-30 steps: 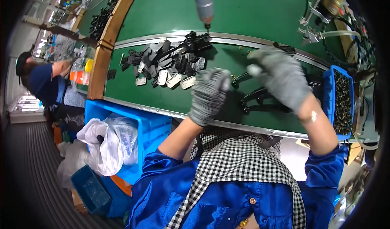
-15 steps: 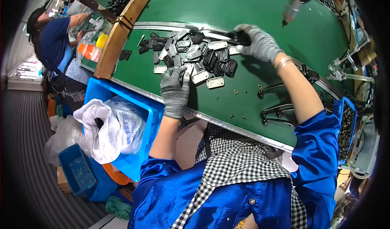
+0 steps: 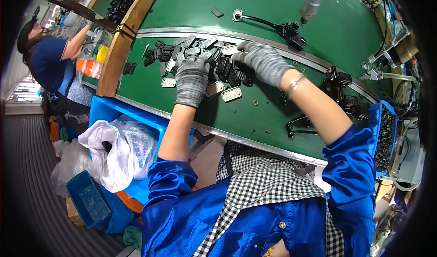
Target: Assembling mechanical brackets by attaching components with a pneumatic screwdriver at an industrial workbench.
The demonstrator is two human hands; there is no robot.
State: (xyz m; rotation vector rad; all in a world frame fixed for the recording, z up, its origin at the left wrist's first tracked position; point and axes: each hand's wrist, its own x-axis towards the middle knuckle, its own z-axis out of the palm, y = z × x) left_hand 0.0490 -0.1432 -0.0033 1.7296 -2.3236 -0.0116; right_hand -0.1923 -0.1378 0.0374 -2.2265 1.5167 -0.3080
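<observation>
My left hand (image 3: 191, 83), in a grey knit glove, lies over the pile of small black and silver cover plates (image 3: 183, 51). Its fingers stretch forward onto the pieces; the tips are partly lost among them. From the right, my right hand (image 3: 266, 64), gloved alike, reaches to the pile's edge. Its fingers and thumb are apart beside a silver cover plate (image 3: 231, 49); whether they touch it I cannot tell. Nearer to me lie two more silver plates, one of them a loose plate (image 3: 231, 94). Beyond the metal rail rests a black lever assembly (image 3: 287, 31) with a silver plate at its far end.
A power screwdriver (image 3: 311, 6) hangs over the green table (image 3: 214, 27). More black lever parts (image 3: 339, 86) lie right, near a blue bin of small fittings (image 3: 386, 138). A wooden bar (image 3: 123, 47) edges the left side; a blue crate (image 3: 102, 113) holds bags. A co-worker (image 3: 48, 59) stands far left.
My right hand has let go of the dark part, and a lever assembly now lies beyond the rail. That hand moved left and nearer to the pile; my left hand moved forward onto it.
</observation>
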